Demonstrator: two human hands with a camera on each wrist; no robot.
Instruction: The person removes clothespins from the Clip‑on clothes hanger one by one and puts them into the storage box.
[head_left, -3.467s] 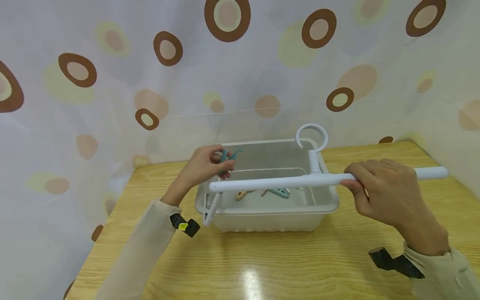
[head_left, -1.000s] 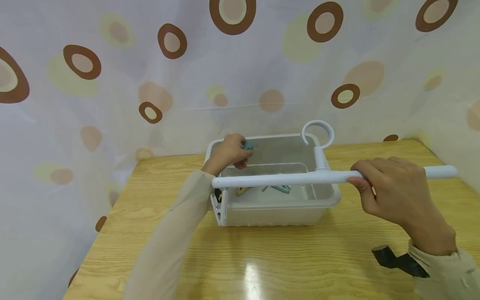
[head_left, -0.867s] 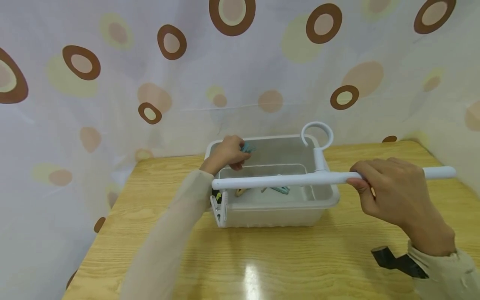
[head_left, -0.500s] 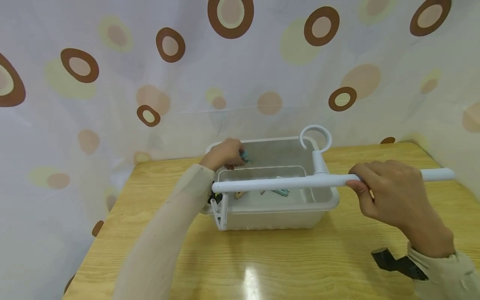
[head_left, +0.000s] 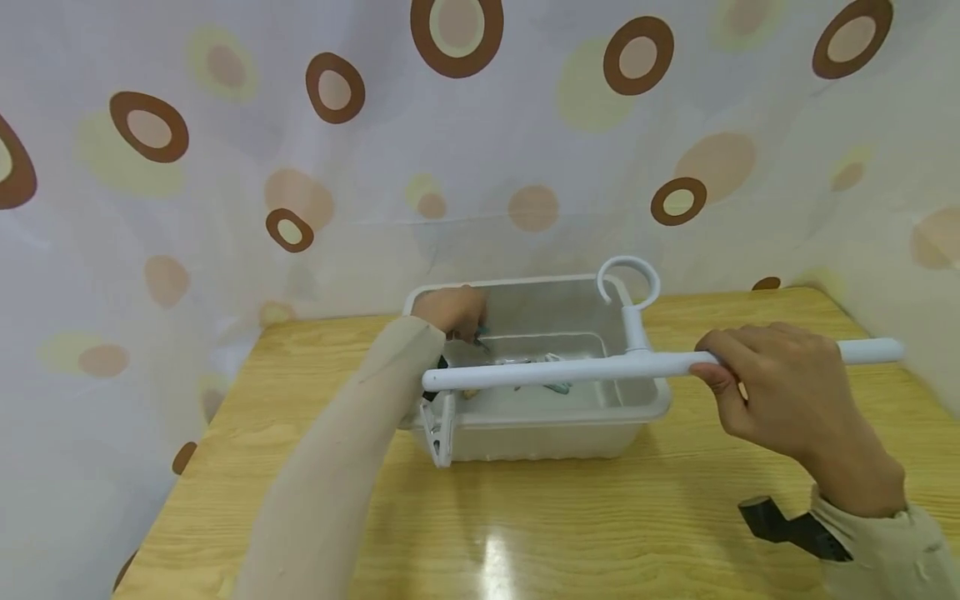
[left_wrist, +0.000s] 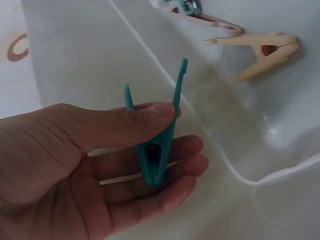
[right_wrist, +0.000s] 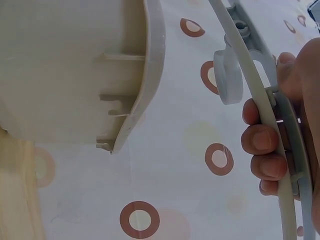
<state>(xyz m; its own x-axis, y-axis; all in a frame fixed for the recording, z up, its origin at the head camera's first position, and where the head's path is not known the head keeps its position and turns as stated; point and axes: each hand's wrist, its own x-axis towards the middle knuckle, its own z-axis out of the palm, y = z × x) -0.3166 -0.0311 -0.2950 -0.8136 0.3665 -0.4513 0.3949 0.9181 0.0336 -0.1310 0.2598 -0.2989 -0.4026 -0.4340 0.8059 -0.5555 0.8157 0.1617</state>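
Note:
My left hand (head_left: pixel 453 310) is inside the left part of a whitish plastic bin (head_left: pixel 525 442). Between its thumb and fingers it pinches a teal clothespin (left_wrist: pixel 165 150), seen close up in the left wrist view. My right hand (head_left: pixel 783 400) grips the bar of a white hanger (head_left: pixel 555 372), which spans level above the bin's front. The hanger's round hook (head_left: pixel 654 287) points up. From the bar's left end hangs a white clip (head_left: pixel 444 433). In the bin lie a beige clothespin (left_wrist: pixel 285 40), a pinkish one (left_wrist: pixel 210 21) and a teal one (head_left: pixel 558 388).
The bin stands on a wood-grain table (head_left: pixel 585 517), close to a patterned curtain (head_left: pixel 480 167) behind it. My left sleeve (head_left: pixel 330 467) passes beside the hanger's left end. A black wrist camera (head_left: pixel 795 529) sits at my right cuff.
My left hand, with the teal clothespin, has gone from the bin's left rim rightward over the bin, then lower into it. My right hand keeps the hanger nearly still.

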